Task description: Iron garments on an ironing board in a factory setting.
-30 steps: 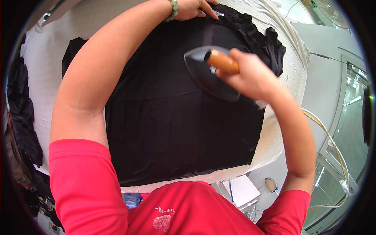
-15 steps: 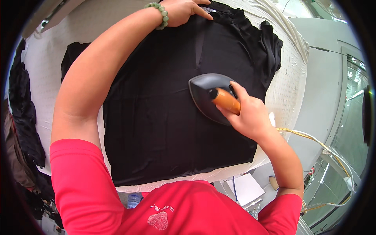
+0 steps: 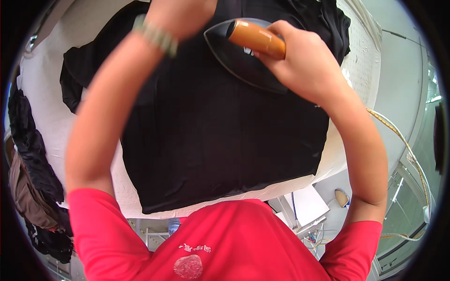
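Note:
A black garment (image 3: 220, 136) lies spread over a white padded ironing table (image 3: 47, 126). My right hand (image 3: 307, 63) is closed round the orange-brown handle of a dark iron (image 3: 222, 47), whose soleplate rests on the upper part of the cloth with its tip to the left. At the top edge, left of the iron, my left hand (image 3: 183, 16) is over the garment. It is smeared by motion and its fingers are cut off or hidden, so its grip does not show. A bracelet of pale green beads (image 3: 154, 35) circles that wrist.
Dark clothes (image 3: 35, 140) hang along the table's left side. A yellow and white cable (image 3: 398, 136) loops down at the right. Beneath the table's near edge are a white box (image 3: 309, 206) and a shoe (image 3: 342, 197) on the floor.
The iron in my right hand has moved up the garment, away from me. My left hand has left the collar area and shifted left. The garment's left side looks more rumpled.

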`<state>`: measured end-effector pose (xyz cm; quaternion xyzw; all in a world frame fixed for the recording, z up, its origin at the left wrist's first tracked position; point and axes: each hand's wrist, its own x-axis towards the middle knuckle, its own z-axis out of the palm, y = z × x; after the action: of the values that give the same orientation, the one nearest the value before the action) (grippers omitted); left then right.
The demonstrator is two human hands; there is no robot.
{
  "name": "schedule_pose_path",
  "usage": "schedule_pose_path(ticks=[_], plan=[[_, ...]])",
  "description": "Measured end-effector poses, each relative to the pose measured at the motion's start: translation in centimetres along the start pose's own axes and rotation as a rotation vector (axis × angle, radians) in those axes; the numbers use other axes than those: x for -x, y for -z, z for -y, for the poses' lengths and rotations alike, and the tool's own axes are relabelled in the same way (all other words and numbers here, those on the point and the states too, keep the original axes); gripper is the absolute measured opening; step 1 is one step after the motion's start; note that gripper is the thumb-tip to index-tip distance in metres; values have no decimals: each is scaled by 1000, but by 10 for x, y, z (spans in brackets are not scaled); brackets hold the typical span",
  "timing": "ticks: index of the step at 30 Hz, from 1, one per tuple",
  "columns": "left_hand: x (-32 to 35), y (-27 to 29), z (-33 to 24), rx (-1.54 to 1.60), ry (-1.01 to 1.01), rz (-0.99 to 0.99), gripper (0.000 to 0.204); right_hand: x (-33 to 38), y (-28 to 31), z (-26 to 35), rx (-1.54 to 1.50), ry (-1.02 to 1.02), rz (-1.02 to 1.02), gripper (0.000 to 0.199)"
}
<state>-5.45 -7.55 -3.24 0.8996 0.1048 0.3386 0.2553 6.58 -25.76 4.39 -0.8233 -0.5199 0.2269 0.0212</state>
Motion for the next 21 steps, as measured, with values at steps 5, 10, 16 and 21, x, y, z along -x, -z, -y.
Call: schedule_pose_path(ticks=[5,10,16,21], plan=[[171,39,-126,225,521,156,52,50,-22,6,-76,100,-66,32],[263,80,-139,-390,439,292,52,93,-45,19,40,125,38,29],[287,107,-117,-490,404,200,48,164,-78,38,73,154,26,25],[296,101,-160,-249,389,36,44,238,-110,42,39,157,61,28]])
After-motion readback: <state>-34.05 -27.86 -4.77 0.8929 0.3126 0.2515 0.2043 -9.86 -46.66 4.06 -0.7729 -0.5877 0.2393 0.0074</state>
